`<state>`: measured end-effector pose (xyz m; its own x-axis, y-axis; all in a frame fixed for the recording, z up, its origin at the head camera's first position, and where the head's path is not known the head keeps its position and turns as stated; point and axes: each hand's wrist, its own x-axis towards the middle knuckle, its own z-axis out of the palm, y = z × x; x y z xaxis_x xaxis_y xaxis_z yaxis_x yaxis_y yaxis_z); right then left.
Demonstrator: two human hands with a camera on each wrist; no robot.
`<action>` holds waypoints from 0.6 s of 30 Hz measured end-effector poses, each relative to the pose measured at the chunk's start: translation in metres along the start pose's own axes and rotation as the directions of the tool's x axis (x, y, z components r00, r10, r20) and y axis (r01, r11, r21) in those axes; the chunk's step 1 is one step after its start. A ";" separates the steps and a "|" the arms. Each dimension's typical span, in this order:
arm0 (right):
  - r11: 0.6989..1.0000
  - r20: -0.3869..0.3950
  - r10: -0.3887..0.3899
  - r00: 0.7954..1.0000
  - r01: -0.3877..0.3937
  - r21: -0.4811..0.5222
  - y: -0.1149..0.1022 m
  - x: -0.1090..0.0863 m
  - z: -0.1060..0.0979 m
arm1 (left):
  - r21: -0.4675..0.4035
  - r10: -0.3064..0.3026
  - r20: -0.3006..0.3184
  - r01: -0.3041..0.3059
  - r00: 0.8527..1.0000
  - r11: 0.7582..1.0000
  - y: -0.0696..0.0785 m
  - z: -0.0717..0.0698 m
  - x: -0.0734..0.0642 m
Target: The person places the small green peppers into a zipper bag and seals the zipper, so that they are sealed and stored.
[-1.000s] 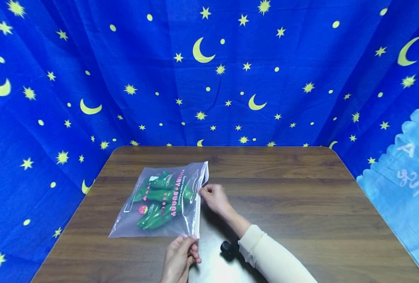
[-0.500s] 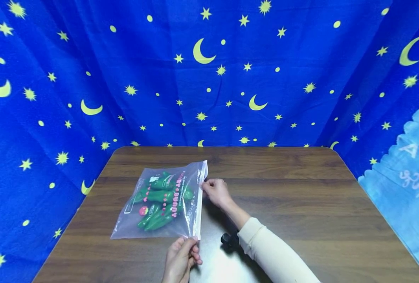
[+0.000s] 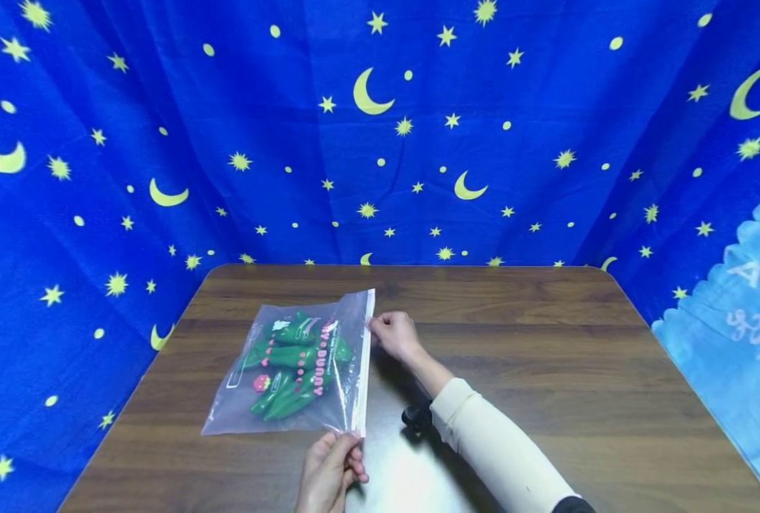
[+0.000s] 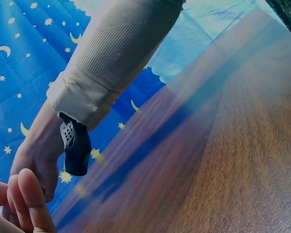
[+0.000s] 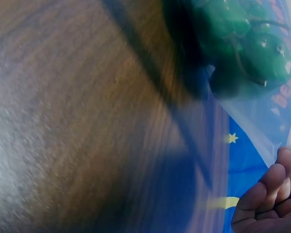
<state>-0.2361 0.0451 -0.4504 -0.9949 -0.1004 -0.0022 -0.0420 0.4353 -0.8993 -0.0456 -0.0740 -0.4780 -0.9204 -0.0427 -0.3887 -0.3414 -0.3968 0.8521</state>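
Note:
A clear zip bag (image 3: 226, 420) with pink lettering lies on the table, long green peppers (image 3: 290, 400) inside it. Its white zip strip (image 3: 362, 385) runs along the right side. Down at the strip's near end, my left hand (image 3: 327, 467) pinches the corner between thumb and fingers. My right hand (image 3: 396, 335) pinches the same strip nearer its far end. The right wrist view shows rounded stem ends of the green peppers (image 5: 269, 60) through the plastic, with the curled fingers of my right hand (image 5: 269, 196) at the strip.
The brown wooden table (image 3: 515, 356) extends to both sides of the bag. A dark wrist camera (image 3: 415, 418) sticks out beneath the right cream sleeve (image 3: 495, 442). Blue curtains (image 3: 450, 142) with moons and stars stand behind and at the sides; a light blue cloth (image 3: 739, 313) hangs at right.
My right hand has slid away from me along the zip strip, toward its far end. The strip's far part now looks straighter. My left hand has kept its pinch on the near corner.

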 end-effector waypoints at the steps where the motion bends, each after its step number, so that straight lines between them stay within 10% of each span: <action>1: 1.000 0.001 0.000 1.000 0.000 0.000 0.000 0.001 0.000 | 0.000 -0.001 -0.001 0.001 1.000 1.000 0.000 0.000 0.000; 18: 0.999 0.013 0.046 0.999 -0.046 0.012 -0.001 0.022 -0.002 | -0.006 0.061 0.053 -0.060 0.997 0.998 -0.007 -0.005 -0.003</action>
<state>-0.2577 0.0443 -0.4487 -0.9946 -0.0919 -0.0487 0.0046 0.4291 -0.9033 -0.0396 -0.0753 -0.4846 -0.9482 -0.0177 -0.3171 -0.2841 -0.3989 0.8719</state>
